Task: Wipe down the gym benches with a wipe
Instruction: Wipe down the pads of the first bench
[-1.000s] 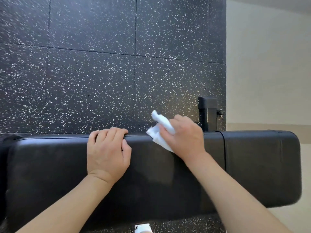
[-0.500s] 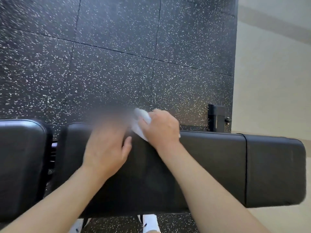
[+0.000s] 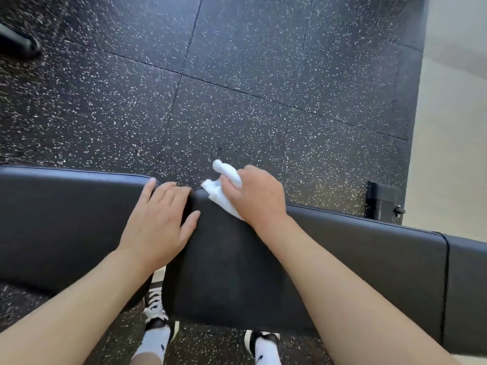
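Observation:
A black padded gym bench (image 3: 342,259) runs across the lower part of the view, with a second pad (image 3: 60,219) to its left across a narrow gap. My right hand (image 3: 257,197) grips a crumpled white wipe (image 3: 224,185) and presses it on the far edge of the long pad, near its left end. My left hand (image 3: 160,222) lies flat with fingers straight over the gap, fingertips on the far edge of the pads. Part of the wipe is hidden under my right hand.
Black speckled rubber floor tiles (image 3: 210,88) spread beyond the bench. A black metal bench foot (image 3: 382,204) stands at the right, by a beige floor (image 3: 453,127). My feet in white socks and dark shoes (image 3: 158,320) show below the pads. A dark object (image 3: 18,40) lies top left.
Both hands slid left along the pad's far edge, the wipe going with the right hand, reaching the pad's left end. The left pad came into view.

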{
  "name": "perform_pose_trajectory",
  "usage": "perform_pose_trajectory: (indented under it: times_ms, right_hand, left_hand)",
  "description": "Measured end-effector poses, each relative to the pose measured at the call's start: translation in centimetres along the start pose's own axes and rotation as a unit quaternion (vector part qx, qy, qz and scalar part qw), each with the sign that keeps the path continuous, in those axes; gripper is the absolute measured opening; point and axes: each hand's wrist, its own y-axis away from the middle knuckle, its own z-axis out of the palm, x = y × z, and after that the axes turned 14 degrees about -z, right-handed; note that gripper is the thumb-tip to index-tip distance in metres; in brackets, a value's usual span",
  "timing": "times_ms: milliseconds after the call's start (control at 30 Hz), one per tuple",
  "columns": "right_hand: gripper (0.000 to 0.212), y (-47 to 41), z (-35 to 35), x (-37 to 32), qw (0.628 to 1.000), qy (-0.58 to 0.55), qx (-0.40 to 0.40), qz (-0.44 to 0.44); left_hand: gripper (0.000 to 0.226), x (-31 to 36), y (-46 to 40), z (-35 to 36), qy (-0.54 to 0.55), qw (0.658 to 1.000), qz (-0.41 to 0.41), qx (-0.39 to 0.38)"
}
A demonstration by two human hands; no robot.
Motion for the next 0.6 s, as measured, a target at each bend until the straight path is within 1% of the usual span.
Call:
perform_pose_trajectory:
  times_ms: [67,100,133,200,233,267,300,333,367,400,467,500,533,600]
  right_hand:
    - [0.039,1.2,-0.8,2.1,0.999,0.031,0.021,0.017]
    - [0.042,1.8,-1.1,2.9,0.998,0.054,0.039,0.01]
    - [0.044,2.3,-1.3,3.5,0.997,0.062,0.048,0.004]
    - [0.039,2.4,-1.0,3.6,0.997,0.068,0.041,0.017]
    - [0.045,2.0,-0.6,2.9,0.996,0.084,0.027,0.013]
    - [0.057,1.4,0.0,1.7,0.995,0.1,0.02,0.0]
    - [0.066,0.6,0.5,0.3,0.992,0.122,0.008,-0.024]
    - [0.066,-0.1,0.9,-1.2,0.991,0.126,-0.001,-0.046]
    - [0.056,-0.7,1.3,-2.7,0.991,0.115,0.011,-0.068]
    - [0.043,-0.9,1.8,-3.8,0.989,0.091,0.048,-0.103]
    - [0.036,-0.7,2.4,-5.0,0.972,0.057,0.137,-0.181]
    - [0.034,-0.3,2.8,-5.1,0.96,0.063,0.151,-0.227]
    - [0.03,0.5,3.2,-5.4,0.944,0.071,0.147,-0.287]
    - [0.027,3.0,4.1,-5.9,0.907,0.086,0.097,-0.4]
  left_hand:
    - [0.052,-1.0,0.3,-0.3,-0.005,1.0,-0.001,0.01]
    - [0.05,-1.7,0.6,-0.5,-0.01,1.0,-0.001,0.014]
    - [0.051,-2.7,0.9,-0.6,-0.013,1.0,-0.001,0.018]
    - [0.057,-4.8,1.7,-0.7,-0.007,1.0,-0.006,0.029]
    - [0.06,-5.9,2.1,-0.7,0.001,0.999,-0.015,0.034]
    - [0.063,-6.8,2.5,-0.6,0.012,0.999,-0.026,0.039]
    - [0.065,-7.6,2.9,-0.5,0.022,0.998,-0.035,0.044]
    - [0.065,-8.2,3.2,-0.3,0.03,0.997,-0.041,0.05]
    - [0.065,-8.6,3.7,0.0,0.038,0.997,-0.045,0.057]
    - [0.064,-8.9,4.1,0.2,0.046,0.996,-0.049,0.066]
    - [0.062,-9.1,4.8,0.8,0.063,0.993,-0.062,0.084]
    - [0.061,-9.2,4.9,1.1,0.068,0.991,-0.068,0.091]
    - [0.061,-9.3,5.0,1.3,0.071,0.99,-0.072,0.098]
    - [0.061,-9.4,4.9,1.7,0.071,0.989,-0.072,0.106]
